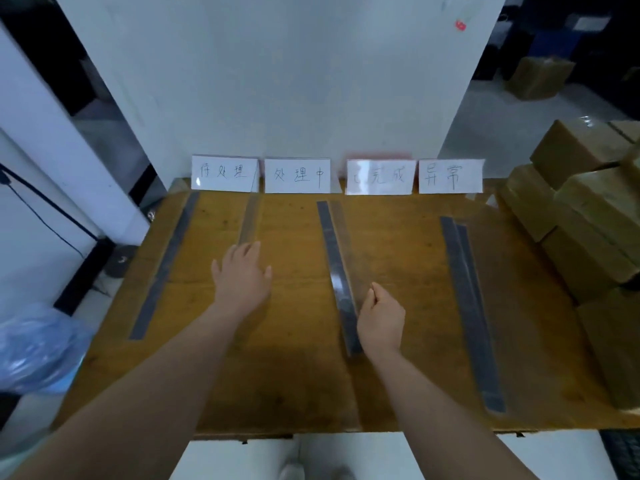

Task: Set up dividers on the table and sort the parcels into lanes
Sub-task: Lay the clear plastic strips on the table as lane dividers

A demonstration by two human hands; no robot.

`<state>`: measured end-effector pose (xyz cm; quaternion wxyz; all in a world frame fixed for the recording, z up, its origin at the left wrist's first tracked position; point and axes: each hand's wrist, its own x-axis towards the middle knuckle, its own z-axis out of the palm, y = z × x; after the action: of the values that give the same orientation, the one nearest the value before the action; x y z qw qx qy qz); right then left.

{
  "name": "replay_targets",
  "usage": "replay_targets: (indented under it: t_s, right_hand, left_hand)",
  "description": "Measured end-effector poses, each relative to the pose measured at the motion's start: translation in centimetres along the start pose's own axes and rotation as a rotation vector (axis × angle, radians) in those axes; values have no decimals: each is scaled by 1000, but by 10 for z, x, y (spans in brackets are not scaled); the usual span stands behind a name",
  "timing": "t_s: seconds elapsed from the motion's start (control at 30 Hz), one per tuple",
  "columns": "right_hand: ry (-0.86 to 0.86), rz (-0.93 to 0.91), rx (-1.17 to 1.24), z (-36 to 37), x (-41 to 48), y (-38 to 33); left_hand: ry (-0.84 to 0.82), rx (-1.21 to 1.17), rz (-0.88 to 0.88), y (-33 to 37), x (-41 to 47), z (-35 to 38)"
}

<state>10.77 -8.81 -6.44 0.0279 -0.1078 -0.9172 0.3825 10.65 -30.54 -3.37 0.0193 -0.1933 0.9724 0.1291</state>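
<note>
Now my right hand (381, 318) pinches thumb to fingers on the near end of the centre divider (337, 271) | my left hand (242, 273) lies flat, fingers spread, at the near end of the second divider (250, 216) | two more dividers lie left (166, 261) and right (467, 306) on the table (294, 375) | parcels (588, 216) stacked at frame right | four label cards (298, 175) upper centre.

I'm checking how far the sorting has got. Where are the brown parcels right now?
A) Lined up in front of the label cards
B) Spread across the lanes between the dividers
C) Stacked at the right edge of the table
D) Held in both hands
C: the brown parcels sit piled at the table's right edge, outside the dividers; the lanes hold none, and neither the left hand nor the right hand carries one.
</note>
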Motion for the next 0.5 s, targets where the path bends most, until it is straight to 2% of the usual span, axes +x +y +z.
replay_targets:
  t_s: [0.2, 0.5]
  right_hand:
    - [2, 44, 40, 15, -6, -18]
    - [-112, 158, 66, 30, -11, -30]
  left_hand:
    - [-7, -36, -18, -24, 5, 3]
    - [-20, -112, 17, -48, 12, 9]
